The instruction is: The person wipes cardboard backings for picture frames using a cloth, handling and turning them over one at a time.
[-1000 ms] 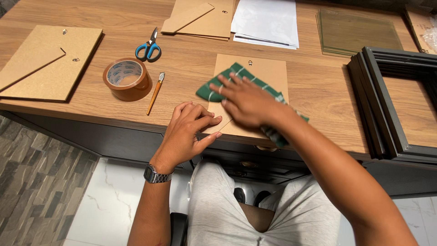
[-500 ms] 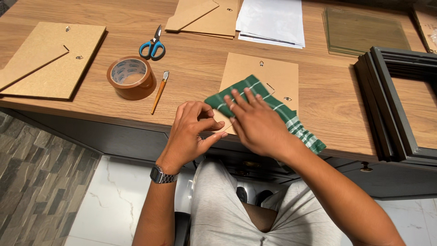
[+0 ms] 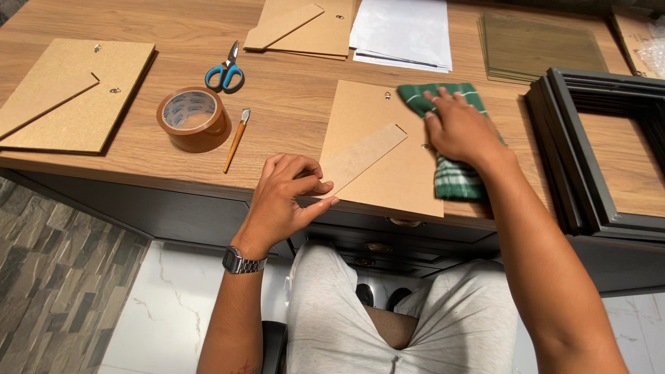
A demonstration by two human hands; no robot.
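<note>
We see the left hand (image 3: 284,197) at the near edge of the wooden desk (image 3: 291,97), fingers curled and pinching the near end of the thin stand strip (image 3: 364,158) that lies diagonally on the brown backing board (image 3: 384,149); thumb under, fingertips on top, so a narrow grip on that strip. The right hand (image 3: 460,128) lies flat, fingers spread, pressing the green checked cloth (image 3: 450,170) against the right side of the backing board; palm down, not closed around it, more a flat press than a grasp. The cloth runs from the far right corner of the board down along its right edge, partly hidden under the hand. The board sits at the middle of the desk, its near edge overhanging the desk front a little. A wristwatch (image 3: 242,261) is on the left wrist. Left of the board we see a paintbrush (image 3: 235,131), then a roll of brown tape (image 3: 192,119), with blue-handled scissors (image 3: 225,69) farther back. Far left lies another backing board (image 3: 76,93) with its own strip. At the far side are more brown boards (image 3: 305,28), white paper sheets (image 3: 405,31) and a stack of glass panes (image 3: 540,45). Dark frames (image 3: 596,152) are stacked at the right, near the right forearm.
</note>
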